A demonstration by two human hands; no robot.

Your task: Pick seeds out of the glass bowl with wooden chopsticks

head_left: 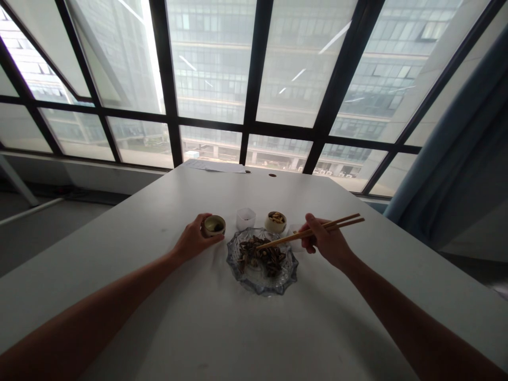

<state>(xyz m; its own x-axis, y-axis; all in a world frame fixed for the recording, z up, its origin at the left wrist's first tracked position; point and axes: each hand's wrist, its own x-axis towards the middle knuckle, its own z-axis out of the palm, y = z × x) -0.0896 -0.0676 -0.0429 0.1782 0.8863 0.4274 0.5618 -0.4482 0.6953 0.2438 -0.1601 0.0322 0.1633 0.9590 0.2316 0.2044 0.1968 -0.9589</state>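
Note:
My left hand is closed round a small cup with a greenish inside and something dark at its bottom. In my right hand is a pair of wooden chopsticks. Their tips rest over a heap of dark, seed-like pieces in a scalloped clear glass bowl. Just behind the bowl stands a small white cup, its contents too small to tell. To its right, another small cup holds tan, elongated pieces. A pale container is partly hidden behind the chopsticks and my right hand.
All of this stands on a white table. Sheets of paper lie at its far edge, near two round holes. Large dark-framed windows rise beyond, and a blue curtain hangs on the right.

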